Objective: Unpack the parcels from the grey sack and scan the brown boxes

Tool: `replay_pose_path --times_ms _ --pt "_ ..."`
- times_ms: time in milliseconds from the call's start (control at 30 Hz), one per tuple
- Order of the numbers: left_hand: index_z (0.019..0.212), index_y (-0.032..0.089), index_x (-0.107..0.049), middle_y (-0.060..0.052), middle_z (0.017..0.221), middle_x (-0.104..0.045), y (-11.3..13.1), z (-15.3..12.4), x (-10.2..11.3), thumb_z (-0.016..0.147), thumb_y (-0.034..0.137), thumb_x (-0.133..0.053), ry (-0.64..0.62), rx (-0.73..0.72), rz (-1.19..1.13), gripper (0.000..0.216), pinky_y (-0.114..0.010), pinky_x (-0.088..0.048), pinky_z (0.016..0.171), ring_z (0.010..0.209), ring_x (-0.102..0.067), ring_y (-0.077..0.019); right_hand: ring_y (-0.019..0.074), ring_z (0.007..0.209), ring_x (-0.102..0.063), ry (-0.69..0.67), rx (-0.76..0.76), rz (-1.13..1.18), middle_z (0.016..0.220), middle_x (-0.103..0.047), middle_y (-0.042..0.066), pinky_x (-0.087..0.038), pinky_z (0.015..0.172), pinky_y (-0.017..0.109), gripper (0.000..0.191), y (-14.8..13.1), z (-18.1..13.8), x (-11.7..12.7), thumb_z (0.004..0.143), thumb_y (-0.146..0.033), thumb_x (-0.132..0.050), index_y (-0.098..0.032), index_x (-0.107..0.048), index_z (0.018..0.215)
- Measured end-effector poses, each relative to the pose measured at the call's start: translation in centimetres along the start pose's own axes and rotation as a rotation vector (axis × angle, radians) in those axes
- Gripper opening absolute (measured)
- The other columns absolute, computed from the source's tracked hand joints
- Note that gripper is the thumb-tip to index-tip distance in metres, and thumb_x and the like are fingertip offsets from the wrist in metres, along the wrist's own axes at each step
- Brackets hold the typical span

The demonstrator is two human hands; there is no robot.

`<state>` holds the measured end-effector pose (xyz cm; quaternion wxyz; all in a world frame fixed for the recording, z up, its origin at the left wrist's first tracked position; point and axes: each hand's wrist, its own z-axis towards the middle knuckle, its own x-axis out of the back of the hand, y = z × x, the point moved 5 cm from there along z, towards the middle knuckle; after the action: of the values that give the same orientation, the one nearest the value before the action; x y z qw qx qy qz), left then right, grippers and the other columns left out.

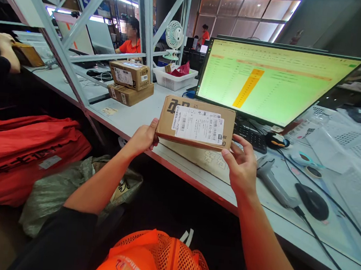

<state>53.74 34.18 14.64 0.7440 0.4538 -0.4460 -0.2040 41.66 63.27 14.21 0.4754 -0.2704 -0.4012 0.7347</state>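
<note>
Between my two hands is a brown cardboard box (165,127), raised above the desk's front edge with its labelled side turned toward me. A white shipping label (197,124) with print and barcodes covers much of that side. My left hand (144,137) grips the box's left end, thumb on the near side. At the right end, my right hand (242,158) pinches the lower corner between thumb and fingers. Some fingertips are hidden behind the cardboard. A grey barcode scanner (275,183) lies on the desk just right of my right hand.
Two stacked cardboard boxes (129,95) stand at the desk's back left, near a white basket (176,79). A monitor (276,85), keyboard (251,138) and black mouse (312,201) occupy the right. Red sacks (20,157) lie below left. A co-worker (132,39) sits beyond the metal frame.
</note>
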Motion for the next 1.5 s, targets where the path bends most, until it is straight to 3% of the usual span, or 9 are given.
replay_pose_path --times_ms 333,500,700,1000,1167,1333,1500 --pt "0.049 0.019 -0.05 -0.004 0.046 -0.049 1.1 -0.6 0.1 0.097 0.074 -0.029 -0.001 -0.101 0.033 0.076 -0.026 -0.035 0.049 0.043 -0.046 -0.0123 0.0278 0.126 -0.064 0.043 -0.02 -0.008 0.128 -0.071 0.009 -0.051 0.109 0.051 0.056 0.2 0.2 0.4 0.083 -0.045 -0.078 -0.028 -0.054 0.13" --pt "0.057 0.02 -0.039 0.002 0.052 -0.038 1.5 -1.3 -0.9 0.096 0.062 -0.042 -0.12 -0.22 0.077 0.058 -0.027 -0.027 0.054 0.051 -0.034 -0.0105 0.0287 0.125 -0.065 0.081 -0.046 0.002 0.129 -0.071 0.01 -0.051 0.109 0.051 0.058 0.9 0.3 1.0 0.08 -0.047 -0.08 -0.027 -0.056 0.129" --pt "0.068 0.016 -0.056 0.002 0.061 -0.044 2.1 -1.3 -0.4 0.094 0.06 -0.051 -0.071 -0.296 0.014 0.051 -0.025 -0.03 0.058 0.061 -0.038 -0.0117 0.0274 0.12 -0.068 0.075 -0.093 0.034 0.126 -0.073 0.009 -0.056 0.103 0.047 0.06 1.7 0.2 1.0 0.077 -0.047 -0.082 -0.027 -0.056 0.127" --pt "0.075 0.013 -0.066 0.002 0.061 -0.046 2.0 -1.2 -0.1 0.095 0.058 -0.052 -0.07 -0.307 -0.008 0.051 -0.024 -0.034 0.059 0.06 -0.04 -0.0116 0.0282 0.119 -0.069 0.054 -0.109 0.032 0.122 -0.074 0.007 -0.058 0.101 0.049 0.055 2.7 0.2 0.6 0.079 -0.047 -0.079 -0.028 -0.056 0.126" --pt "0.081 0.013 -0.069 0.002 0.062 -0.048 1.7 -1.1 -0.2 0.095 0.056 -0.053 -0.077 -0.308 -0.041 0.048 -0.023 -0.035 0.059 0.06 -0.04 -0.0115 0.0281 0.12 -0.068 0.056 -0.126 0.041 0.123 -0.074 0.008 -0.056 0.103 0.049 0.057 2.9 0.2 0.4 0.078 -0.046 -0.08 -0.028 -0.056 0.126" --pt "0.075 0.014 -0.065 0.003 0.059 -0.042 1.6 -1.1 -0.2 0.095 0.058 -0.054 -0.113 -0.299 -0.078 0.049 -0.023 -0.03 0.055 0.057 -0.034 -0.0103 0.0286 0.12 -0.068 0.059 -0.142 0.036 0.123 -0.074 0.008 -0.055 0.106 0.051 0.058 3.1 0.2 0.4 0.077 -0.047 -0.081 -0.028 -0.056 0.126" --pt "0.084 0.012 -0.07 0.001 0.063 -0.046 1.6 -1.1 -0.1 0.094 0.059 -0.055 -0.114 -0.292 -0.08 0.051 -0.024 -0.03 0.055 0.06 -0.038 -0.0114 0.0289 0.119 -0.069 0.061 -0.16 0.042 0.12 -0.075 0.008 -0.055 0.106 0.051 0.059 3.4 0.3 0.3 0.075 -0.048 -0.081 -0.027 -0.057 0.125"
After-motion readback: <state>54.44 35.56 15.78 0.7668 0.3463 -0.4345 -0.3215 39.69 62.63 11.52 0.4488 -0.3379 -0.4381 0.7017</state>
